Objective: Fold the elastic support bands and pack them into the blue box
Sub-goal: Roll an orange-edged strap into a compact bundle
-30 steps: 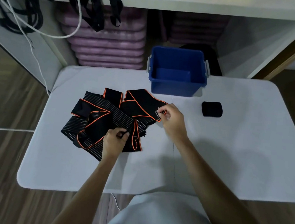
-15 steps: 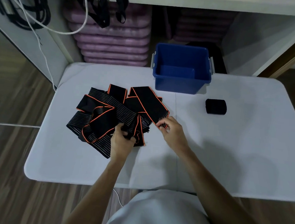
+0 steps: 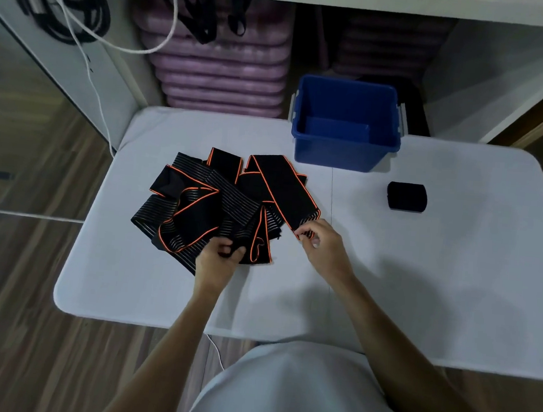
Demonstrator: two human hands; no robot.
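Observation:
A tangled heap of black elastic support bands [image 3: 204,209] with orange edging lies on the left half of the white table [image 3: 437,286]. My left hand [image 3: 217,260] grips a band at the heap's near edge. My right hand [image 3: 321,243] pinches the striped end of a long band [image 3: 284,190] that runs diagonally back toward the blue box [image 3: 343,156]. The box stands open at the table's far edge, and nothing shows inside it. A small folded black band [image 3: 406,196] sits alone to the right of the box.
Purple mats [image 3: 219,70] are stacked under a white shelf behind the table. Black straps [image 3: 202,9] and a white cable [image 3: 91,35] hang at the back left. Wooden floor surrounds the table.
Both hands drew a little toward me, each still holding its band. The long band's end came along with my right hand. The camera view shifted slightly.

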